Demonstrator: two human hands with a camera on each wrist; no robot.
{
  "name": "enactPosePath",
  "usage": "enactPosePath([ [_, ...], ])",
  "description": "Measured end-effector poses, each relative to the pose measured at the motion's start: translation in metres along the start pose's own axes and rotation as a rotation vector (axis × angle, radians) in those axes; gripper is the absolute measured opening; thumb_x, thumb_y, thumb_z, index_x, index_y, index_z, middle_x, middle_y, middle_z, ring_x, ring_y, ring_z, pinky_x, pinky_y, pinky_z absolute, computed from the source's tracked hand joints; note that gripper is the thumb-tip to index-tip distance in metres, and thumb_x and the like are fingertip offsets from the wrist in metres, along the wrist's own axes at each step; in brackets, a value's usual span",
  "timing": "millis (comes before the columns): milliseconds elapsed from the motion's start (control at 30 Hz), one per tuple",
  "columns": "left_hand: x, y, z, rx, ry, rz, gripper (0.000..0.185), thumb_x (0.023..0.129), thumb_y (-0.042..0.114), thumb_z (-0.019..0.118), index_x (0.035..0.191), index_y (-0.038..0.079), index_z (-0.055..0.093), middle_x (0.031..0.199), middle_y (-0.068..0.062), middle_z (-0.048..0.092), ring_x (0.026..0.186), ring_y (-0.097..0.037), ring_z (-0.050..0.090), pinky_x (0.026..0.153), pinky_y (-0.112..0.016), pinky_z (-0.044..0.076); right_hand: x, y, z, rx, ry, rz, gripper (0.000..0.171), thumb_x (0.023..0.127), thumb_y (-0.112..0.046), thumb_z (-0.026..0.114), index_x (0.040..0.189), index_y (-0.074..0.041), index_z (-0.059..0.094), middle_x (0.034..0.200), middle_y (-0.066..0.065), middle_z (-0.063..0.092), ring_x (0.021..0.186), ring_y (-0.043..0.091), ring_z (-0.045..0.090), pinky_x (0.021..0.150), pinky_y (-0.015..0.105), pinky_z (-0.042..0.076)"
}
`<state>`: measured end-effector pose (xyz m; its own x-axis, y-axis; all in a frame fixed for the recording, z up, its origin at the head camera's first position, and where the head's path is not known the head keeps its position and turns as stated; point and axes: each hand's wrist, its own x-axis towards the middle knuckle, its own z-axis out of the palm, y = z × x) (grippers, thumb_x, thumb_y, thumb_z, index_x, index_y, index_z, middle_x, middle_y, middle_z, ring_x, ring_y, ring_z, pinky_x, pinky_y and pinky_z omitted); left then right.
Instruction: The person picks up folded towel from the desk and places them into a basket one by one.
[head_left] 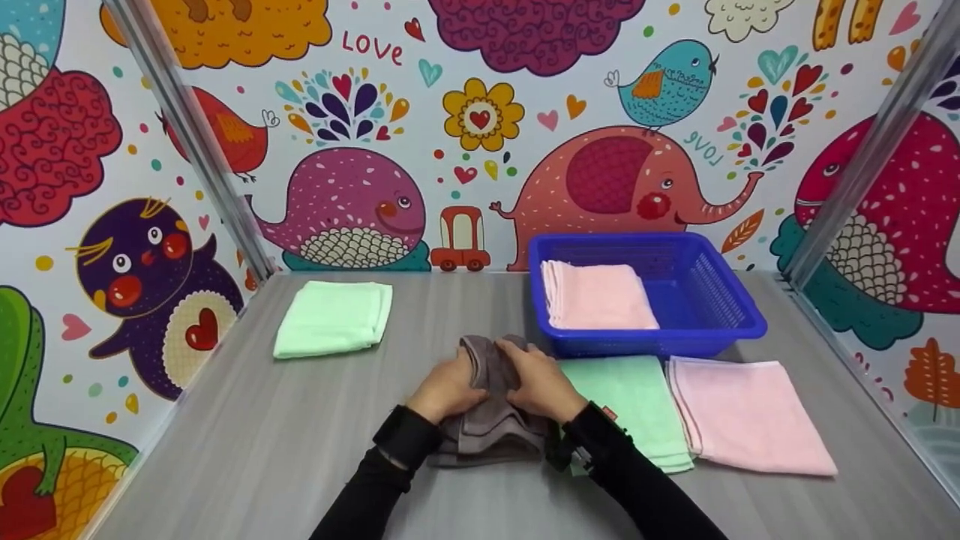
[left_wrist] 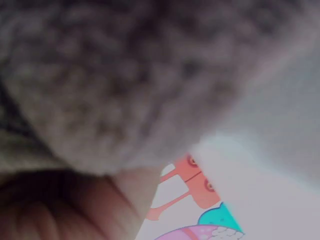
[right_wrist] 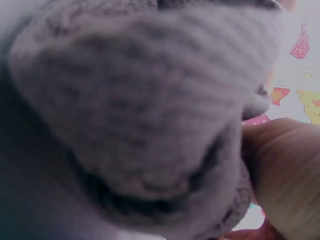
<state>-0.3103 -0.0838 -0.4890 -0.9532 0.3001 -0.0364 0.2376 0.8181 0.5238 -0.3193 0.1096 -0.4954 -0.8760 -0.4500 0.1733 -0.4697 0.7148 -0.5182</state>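
Both hands grip a brown-grey towel at the middle of the table, bunching its upper part into raised folds while its lower layers spread toward the near side. My left hand holds the left side, thumb pointing inward. On the right side my right hand grips it the same way, thumb facing the other. Blurred towel cloth fills most of the left wrist view, with part of the left hand under it. In the right wrist view, thick folds of the towel bulge beside the right hand.
A blue basket at the back right holds a folded pink towel. In front of it lie a green towel and another pink towel. A second green towel lies back left. Cartoon-printed walls enclose the table.
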Motion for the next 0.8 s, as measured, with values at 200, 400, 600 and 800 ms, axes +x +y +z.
enactPosePath([
  [200,-0.007,0.006,-0.016,0.014,0.024,0.024,0.083,0.095,0.015,0.073,0.15,-0.024,0.025,0.136,-0.043,0.055,0.124,-0.052,0.06,0.105,-0.055,0.05,0.0,-0.01,-0.008,-0.028,0.112,-0.061,0.084,0.077,0.001,0.081,0.152,-0.004,0.046,0.121,0.026,0.07,0.107,0.04,0.068,0.089,0.057,0.055],
  [400,-0.012,0.013,-0.04,-0.037,0.115,0.046,0.083,0.098,0.017,0.069,0.153,-0.021,0.021,0.143,-0.042,0.051,0.127,-0.052,0.058,0.107,-0.057,0.048,0.0,-0.022,-0.025,-0.027,0.324,-0.116,0.081,0.077,-0.003,0.085,0.149,-0.008,0.046,0.115,0.023,0.073,0.096,0.04,0.072,0.082,0.053,0.059],
  [600,-0.012,0.026,-0.05,-0.101,0.259,0.108,0.081,0.095,0.017,0.066,0.157,-0.015,0.024,0.147,-0.036,0.052,0.128,-0.047,0.059,0.105,-0.055,0.05,0.003,-0.022,-0.04,0.031,0.49,-0.159,0.08,0.076,-0.003,0.086,0.148,-0.007,0.051,0.131,0.02,0.069,0.11,0.036,0.071,0.092,0.05,0.057],
  [800,-0.008,0.032,-0.055,-0.217,0.272,0.089,0.078,0.099,0.019,0.059,0.161,-0.008,0.021,0.161,-0.029,0.037,0.146,-0.042,0.043,0.118,-0.054,0.038,0.0,-0.023,-0.051,0.114,0.443,-0.19,0.08,0.088,-0.007,0.078,0.158,-0.003,0.04,0.151,0.022,0.054,0.134,0.034,0.058,0.108,0.051,0.049],
])
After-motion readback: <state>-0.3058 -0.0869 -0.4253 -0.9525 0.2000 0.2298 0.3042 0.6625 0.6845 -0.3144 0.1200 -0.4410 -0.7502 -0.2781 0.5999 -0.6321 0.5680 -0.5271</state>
